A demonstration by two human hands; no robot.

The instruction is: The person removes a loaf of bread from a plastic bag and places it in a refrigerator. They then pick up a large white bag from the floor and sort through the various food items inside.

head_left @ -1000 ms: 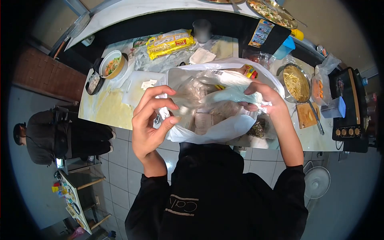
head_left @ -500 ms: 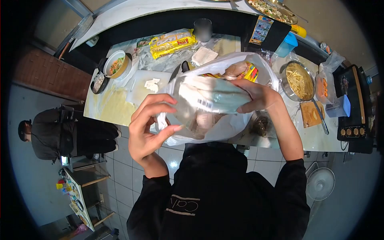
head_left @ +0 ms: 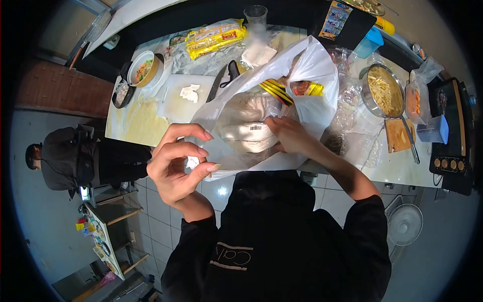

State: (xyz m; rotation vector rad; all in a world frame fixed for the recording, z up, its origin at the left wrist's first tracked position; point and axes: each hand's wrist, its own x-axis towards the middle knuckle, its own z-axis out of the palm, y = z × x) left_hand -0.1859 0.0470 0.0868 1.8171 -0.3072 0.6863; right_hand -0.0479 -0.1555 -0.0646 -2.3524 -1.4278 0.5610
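Inside crinkled white plastic bag (head_left: 317, 60), right hand (head_left: 291, 135).

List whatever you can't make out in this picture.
Head view:
- Bottom of the white bag: hidden by the packet.
- Right hand: some fingertips hidden at the packet.
- Left hand: curled fingers hide any grip.
- Barcode: digits too small.
- Food platter: cut off by the top edge.

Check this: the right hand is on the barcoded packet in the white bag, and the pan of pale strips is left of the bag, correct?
No: the head view shows the pan right of the white bag, not left. The right hand is on the barcoded packet.
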